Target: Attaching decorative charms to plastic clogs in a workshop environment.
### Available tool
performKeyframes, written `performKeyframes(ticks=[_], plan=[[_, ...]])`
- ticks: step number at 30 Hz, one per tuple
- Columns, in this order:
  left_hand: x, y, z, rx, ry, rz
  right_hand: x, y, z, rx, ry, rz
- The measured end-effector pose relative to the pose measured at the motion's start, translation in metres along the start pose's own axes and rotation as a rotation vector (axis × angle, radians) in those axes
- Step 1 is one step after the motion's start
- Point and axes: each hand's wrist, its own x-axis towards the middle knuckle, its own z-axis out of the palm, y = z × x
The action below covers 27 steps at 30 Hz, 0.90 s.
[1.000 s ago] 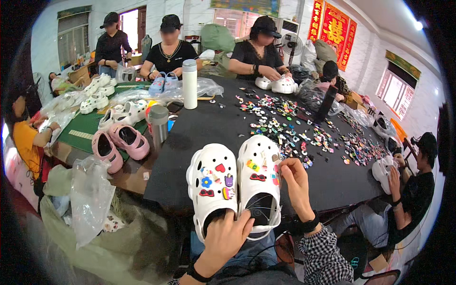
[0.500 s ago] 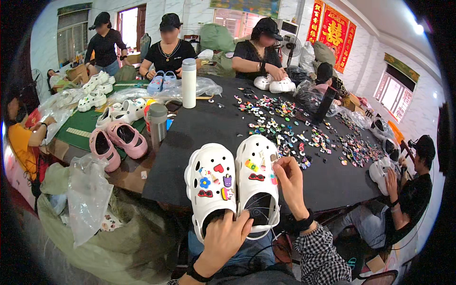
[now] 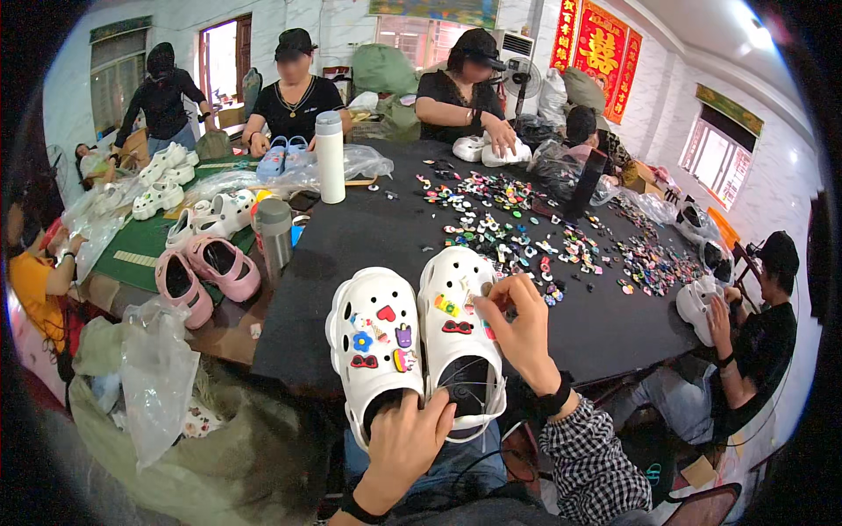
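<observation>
A pair of white clogs stands toes-up before me, side by side at the table's near edge. The left clog (image 3: pixel 375 302) bears several charms: a red heart, a blue flower, red sunglasses, a purple figure. On the right clog (image 3: pixel 454 270) are a yellow-green charm, an ice-cream-like one and red sunglasses. My left hand (image 3: pixel 408 447) grips both at their openings, its fingers inside the left clog and the thumb by the right one. My right hand (image 3: pixel 519 329) pinches a small pale charm against the right clog's upper, partly hidden by the fingertips.
Loose charms (image 3: pixel 500 210) are scattered over the black table (image 3: pixel 351 237). A white bottle (image 3: pixel 331 158), a grey tumbler (image 3: pixel 274 230) and pink clogs (image 3: pixel 224 267) stand to the left. Several co-workers sit or stand around, some handling clogs. A plastic bag (image 3: pixel 158 377) hangs at lower left.
My right hand has moved inward over the right clog, bringing its pinched fingertips from the clog's outer edge onto the upper. The view has shifted slightly; my left hand keeps its grip.
</observation>
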Motion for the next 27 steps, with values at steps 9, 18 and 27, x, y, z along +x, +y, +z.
performKeyframes(ticks=[9,18,27], plan=[[0.003,0.004,-0.002,-0.008,0.013,-0.002,0.001,0.005,0.006,-0.223,0.122,-0.291],[0.002,0.001,0.003,0.045,0.07,0.016,-0.003,0.016,0.011,-0.09,0.022,-0.128],[0.004,0.002,0.003,0.048,0.072,0.003,-0.001,0.011,0.014,-0.052,0.081,-0.022]])
